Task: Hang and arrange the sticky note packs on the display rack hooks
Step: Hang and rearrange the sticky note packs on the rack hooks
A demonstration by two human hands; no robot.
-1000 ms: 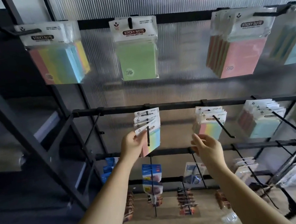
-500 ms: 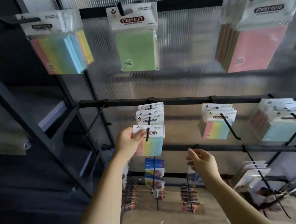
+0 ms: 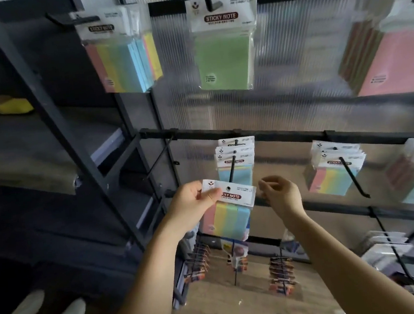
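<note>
Pastel sticky note pack [image 3: 227, 205] pinched at its header by the left hand [image 3: 193, 204]; right hand [image 3: 280, 195], loosely curled, empty, should steady the hook [image 3: 232, 171] while the hole is threaded.

The left hand [image 3: 193, 204] holds a sticky note pack [image 3: 228, 209] by its header, in front of and below the packs [image 3: 235, 161] hanging on the middle-row hook [image 3: 233, 170], with the right hand [image 3: 280, 194] just right of it. Further right on that row hang more packs [image 3: 335, 171] on another hook [image 3: 354, 179]. On the top row, a single pack [image 3: 224, 42] hangs between a bundle [image 3: 120, 50] to its left and another bundle [image 3: 390, 43] to its right.
</note>
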